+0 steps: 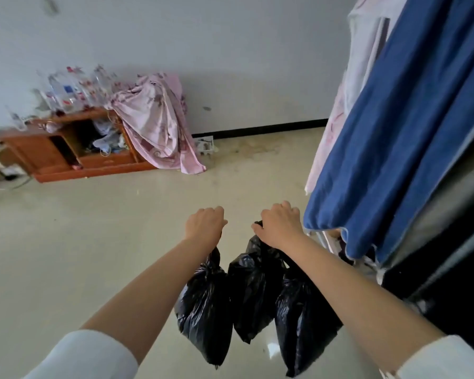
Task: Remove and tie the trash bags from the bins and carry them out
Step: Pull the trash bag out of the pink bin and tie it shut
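Head view: the left hand [206, 224] is gripping one tied black trash bag [205, 305]; the right hand [280, 225] is clenching two more [298, 310] — all hanging below the fists. Risk: the blue blanket [394, 132], just right of the right hand, snagging the thin plastic — likely tearing it.

You are in a home, a lived-in room: a low wooden cabinet [74, 149] against the wall, piled with bottles [69, 90] and a pink sheet [156, 127], and blue bedding [394, 138] hanging at your right.
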`<state>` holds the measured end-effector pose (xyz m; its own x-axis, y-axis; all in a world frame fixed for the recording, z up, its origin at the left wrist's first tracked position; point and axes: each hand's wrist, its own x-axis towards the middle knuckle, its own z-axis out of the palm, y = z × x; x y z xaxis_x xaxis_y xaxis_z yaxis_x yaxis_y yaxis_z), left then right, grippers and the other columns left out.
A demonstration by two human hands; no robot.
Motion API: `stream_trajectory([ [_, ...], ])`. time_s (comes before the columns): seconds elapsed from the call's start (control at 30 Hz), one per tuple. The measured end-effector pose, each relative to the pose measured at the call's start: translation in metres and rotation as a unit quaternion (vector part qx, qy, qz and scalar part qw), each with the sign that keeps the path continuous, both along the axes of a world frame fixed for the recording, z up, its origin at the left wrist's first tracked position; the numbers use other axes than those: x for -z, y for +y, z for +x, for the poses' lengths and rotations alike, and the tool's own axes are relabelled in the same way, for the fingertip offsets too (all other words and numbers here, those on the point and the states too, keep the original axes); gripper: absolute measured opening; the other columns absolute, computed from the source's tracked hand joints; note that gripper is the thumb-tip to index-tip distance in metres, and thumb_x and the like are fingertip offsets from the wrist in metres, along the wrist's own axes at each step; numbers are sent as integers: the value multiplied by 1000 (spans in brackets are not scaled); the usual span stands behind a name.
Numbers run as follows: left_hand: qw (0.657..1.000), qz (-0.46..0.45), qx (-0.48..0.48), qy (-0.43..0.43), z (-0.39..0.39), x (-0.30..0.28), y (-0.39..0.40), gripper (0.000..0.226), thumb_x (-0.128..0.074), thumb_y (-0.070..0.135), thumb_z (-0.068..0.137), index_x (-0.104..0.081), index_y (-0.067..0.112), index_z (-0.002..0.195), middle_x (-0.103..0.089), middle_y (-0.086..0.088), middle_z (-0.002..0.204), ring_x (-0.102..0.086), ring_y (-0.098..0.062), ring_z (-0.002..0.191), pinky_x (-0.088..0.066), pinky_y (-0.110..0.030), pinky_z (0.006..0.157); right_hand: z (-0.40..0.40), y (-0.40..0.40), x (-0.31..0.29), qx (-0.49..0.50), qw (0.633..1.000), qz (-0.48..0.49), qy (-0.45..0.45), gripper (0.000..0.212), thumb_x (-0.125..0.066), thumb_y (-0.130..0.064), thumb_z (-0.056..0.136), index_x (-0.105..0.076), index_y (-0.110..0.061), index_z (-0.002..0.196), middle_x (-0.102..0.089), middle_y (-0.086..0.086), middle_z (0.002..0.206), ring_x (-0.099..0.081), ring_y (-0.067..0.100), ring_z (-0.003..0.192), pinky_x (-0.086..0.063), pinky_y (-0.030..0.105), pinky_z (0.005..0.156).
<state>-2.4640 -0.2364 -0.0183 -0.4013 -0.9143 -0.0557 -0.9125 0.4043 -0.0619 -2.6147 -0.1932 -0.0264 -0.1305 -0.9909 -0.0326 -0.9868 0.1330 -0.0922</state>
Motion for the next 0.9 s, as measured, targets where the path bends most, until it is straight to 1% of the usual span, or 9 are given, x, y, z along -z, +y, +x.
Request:
stream_trajectory([
  [0.13, 1000, -12, -6, 25, -37, -5, -102, 30, -38, 27, 97, -45, 1, 111, -58, -16, 116, -51, -33, 111, -43, -40, 81, -34, -105, -9, -3, 1000, -21, 13, 41, -41, -40, 90, -61, -7, 103, -56, 14, 114, -40, 32, 113, -35, 41, 89],
  [0.23, 998, -43, 35, 1, -67, -7, -193, 29, -39, 26, 97, -46, 2, 110, -59, -16, 115, -52, -33, 108, -41, -40, 82, -67, -193, -17, 2, 999, -15, 38, 43, -40, -42, 90, -61, -8, 105, -55, 14, 114, -40, 32, 113, -35, 42, 91],
  [0.33, 991, -81, 100, -36, -97, -11, -289, 27, -37, 27, 97, -48, 5, 109, -60, -13, 112, -54, -32, 105, -39, -37, 83, -103, -283, -27, 17, 999, -4, 49, 44, -40, -43, 90, -60, -8, 106, -53, 15, 115, -39, 32, 114, -35, 40, 92],
  [0.43, 987, -98, 126, -24, -130, -14, -378, 26, -35, 27, 98, -48, 6, 105, -62, -11, 107, -56, -30, 100, -38, -35, 81, -139, -370, -34, 34, 999, -3, 36, 44, -40, -45, 90, -60, -8, 103, -53, 14, 115, -38, 31, 116, -36, 40, 92],
  [0.53, 989, -86, 120, 4, -165, -13, -461, 27, -34, 29, 98, -48, 7, 104, -62, -9, 106, -55, -29, 100, -38, -34, 81, -174, -449, -35, 52, 999, -1, 15, 43, -40, -44, 90, -59, -8, 103, -53, 15, 116, -38, 32, 115, -37, 40, 91],
  [0.63, 989, -78, 127, 11, -204, -4, -544, 27, -32, 29, 98, -48, 8, 104, -61, -9, 107, -55, -28, 99, -38, -33, 82, -213, -527, -26, 70, 998, -1, 1, 44, -41, -44, 91, -58, -6, 105, -53, 16, 116, -38, 33, 116, -38, 40, 91],
  [0.8, 987, -61, 147, 5, -287, 15, -687, 27, -35, 28, 98, -48, 6, 108, -60, -10, 109, -55, -29, 102, -40, -34, 83, -298, -666, -2, 80, 996, 16, -22, 42, -41, -42, 91, -58, -5, 102, -54, 16, 114, -37, 33, 116, -38, 39, 90],
  [0.9, 988, -46, 144, -10, -345, 23, -775, 27, -35, 26, 98, -48, 6, 110, -60, -12, 111, -55, -29, 103, -40, -34, 81, -355, -751, 10, 88, 995, 34, -38, 42, -40, -41, 92, -58, -4, 102, -53, 16, 115, -37, 32, 116, -39, 40, 91],
])
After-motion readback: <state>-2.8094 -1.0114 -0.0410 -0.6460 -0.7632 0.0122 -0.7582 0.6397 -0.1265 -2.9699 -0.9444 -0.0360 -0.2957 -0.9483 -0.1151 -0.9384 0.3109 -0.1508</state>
